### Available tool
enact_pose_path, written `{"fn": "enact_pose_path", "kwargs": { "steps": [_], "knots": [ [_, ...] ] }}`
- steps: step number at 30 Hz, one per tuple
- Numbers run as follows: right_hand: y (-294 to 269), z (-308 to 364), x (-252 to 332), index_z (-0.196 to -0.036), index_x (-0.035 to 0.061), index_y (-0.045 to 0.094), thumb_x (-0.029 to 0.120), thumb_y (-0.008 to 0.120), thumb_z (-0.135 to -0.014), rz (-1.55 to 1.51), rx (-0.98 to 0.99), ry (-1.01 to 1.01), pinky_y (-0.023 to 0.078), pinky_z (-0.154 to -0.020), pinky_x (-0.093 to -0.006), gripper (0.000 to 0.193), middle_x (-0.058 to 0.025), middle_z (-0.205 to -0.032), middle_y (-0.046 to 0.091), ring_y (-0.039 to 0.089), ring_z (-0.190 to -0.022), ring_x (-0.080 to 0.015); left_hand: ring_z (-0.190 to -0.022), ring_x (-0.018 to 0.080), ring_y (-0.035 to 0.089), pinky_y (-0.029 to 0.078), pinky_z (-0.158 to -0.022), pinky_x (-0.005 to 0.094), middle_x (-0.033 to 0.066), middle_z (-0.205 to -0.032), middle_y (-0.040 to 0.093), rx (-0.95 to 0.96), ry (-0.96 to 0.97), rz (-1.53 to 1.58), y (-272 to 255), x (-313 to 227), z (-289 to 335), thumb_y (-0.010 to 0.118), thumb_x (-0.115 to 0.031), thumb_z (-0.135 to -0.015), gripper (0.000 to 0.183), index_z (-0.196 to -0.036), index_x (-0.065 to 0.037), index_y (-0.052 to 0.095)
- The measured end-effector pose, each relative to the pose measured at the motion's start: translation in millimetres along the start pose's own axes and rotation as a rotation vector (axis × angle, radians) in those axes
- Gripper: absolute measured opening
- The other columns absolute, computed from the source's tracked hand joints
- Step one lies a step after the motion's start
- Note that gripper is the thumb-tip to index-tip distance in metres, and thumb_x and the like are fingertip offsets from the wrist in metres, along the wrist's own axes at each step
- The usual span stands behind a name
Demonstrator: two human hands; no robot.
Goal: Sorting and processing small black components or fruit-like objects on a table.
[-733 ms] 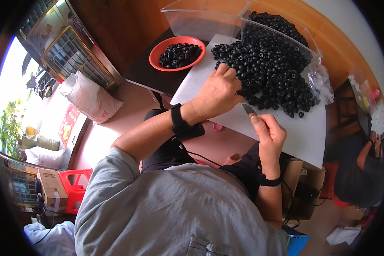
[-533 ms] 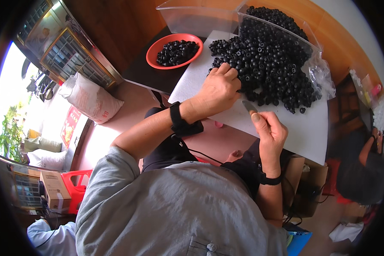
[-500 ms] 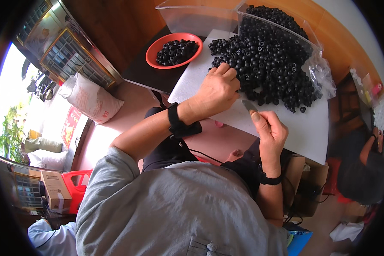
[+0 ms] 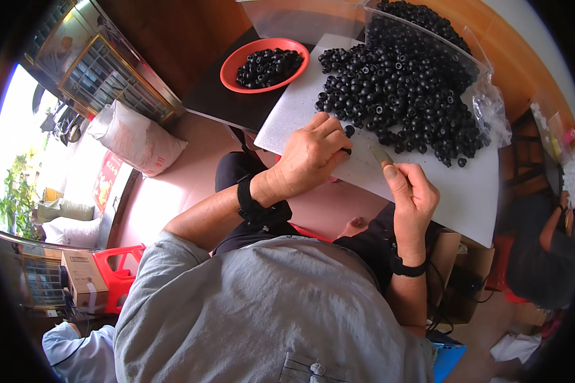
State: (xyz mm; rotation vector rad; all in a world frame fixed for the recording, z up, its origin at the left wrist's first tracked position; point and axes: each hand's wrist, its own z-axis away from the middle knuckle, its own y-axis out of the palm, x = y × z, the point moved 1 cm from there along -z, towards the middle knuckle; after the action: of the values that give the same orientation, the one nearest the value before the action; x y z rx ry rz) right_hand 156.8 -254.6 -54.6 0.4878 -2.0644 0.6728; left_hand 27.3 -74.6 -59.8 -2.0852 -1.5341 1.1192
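Left hand [image 4: 310, 156] pinches one black ring [image 4: 345, 151] on my white board [image 4: 473, 191]; right hand [image 4: 412, 191], clenched around a small blade [image 4: 381, 154], trims it, and next I judge careful alignment.

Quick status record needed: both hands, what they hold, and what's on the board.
left hand: on the white board, fingers pinching one black ring piece
right hand: gripping a small blade, tip toward that piece
pile of black pieces: on the board, spilling from a clear bag
red bowl: left of the board, holds more black pieces
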Motion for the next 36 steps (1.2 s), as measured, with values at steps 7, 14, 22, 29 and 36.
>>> {"fn": "enact_pose_path", "kwargs": {
  "steps": [7,14,22,29,36],
  "knots": [
    [0.3,-0.9,-1.6,-0.086,0.0003,0.067,0.020,0.073,-0.097,0.020,0.002,-0.006,0.039,-0.054,-0.0250,0.023,-0.0009,-0.068,0.060,0.047,-0.058,-0.0077,-0.091,0.0274,0.059,0.053,-0.073,0.0379,0.0094,-0.094,0.062,0.062,0.002,-0.261,1.8,-11.8,-3.5,0.074,0.002,-0.075,0.025,-0.100,-0.002,0.072],
    [-2.0,-8.2,1.6,-0.083,-0.0003,0.065,0.024,0.073,-0.097,-0.004,0.052,0.109,0.034,-0.052,-0.0252,0.030,0.0008,-0.063,0.054,0.043,-0.057,-0.0068,-0.081,0.0146,0.060,0.051,-0.068,0.0276,0.0057,-0.101,0.068,0.152,-0.645,0.840,-26.2,-14.7,-13.8,0.068,-0.006,-0.095,0.015,-0.107,0.002,0.072],
    [2.7,-8.8,3.2,-0.081,0.0005,0.064,0.025,0.072,-0.098,0.089,0.069,0.064,0.034,-0.051,-0.0279,0.030,0.0001,-0.060,0.050,0.042,-0.055,-0.0082,-0.070,0.0079,0.062,0.046,-0.058,0.0200,0.0035,-0.092,0.069,0.114,-0.715,1.218,-2.3,-9.7,-0.9,0.063,-0.007,-0.099,0.018,-0.114,-0.002,0.072],
    [3.8,-13.1,6.9,-0.079,0.0013,0.063,0.024,0.073,-0.096,0.185,0.115,0.018,0.034,-0.050,-0.0295,0.030,-0.0017,-0.059,0.047,0.042,-0.054,-0.0098,-0.087,0.0174,0.064,0.054,-0.068,0.0294,0.0145,-0.105,0.069,0.132,-0.676,1.322,0.8,-3.5,3.0,0.060,-0.006,-0.102,0.029,-0.128,0.005,0.065],
    [4.5,-13.4,9.8,-0.078,0.0005,0.061,0.023,0.073,-0.096,0.182,0.119,0.039,0.034,-0.049,-0.0300,0.031,-0.0026,-0.059,0.048,0.041,-0.053,-0.0109,-0.090,0.0185,0.065,0.056,-0.068,0.0302,0.0144,-0.116,0.069,0.078,-0.666,1.385,3.5,-4.6,4.8,0.058,-0.004,-0.103,0.029,-0.129,0.005,0.065]
  ]
}}
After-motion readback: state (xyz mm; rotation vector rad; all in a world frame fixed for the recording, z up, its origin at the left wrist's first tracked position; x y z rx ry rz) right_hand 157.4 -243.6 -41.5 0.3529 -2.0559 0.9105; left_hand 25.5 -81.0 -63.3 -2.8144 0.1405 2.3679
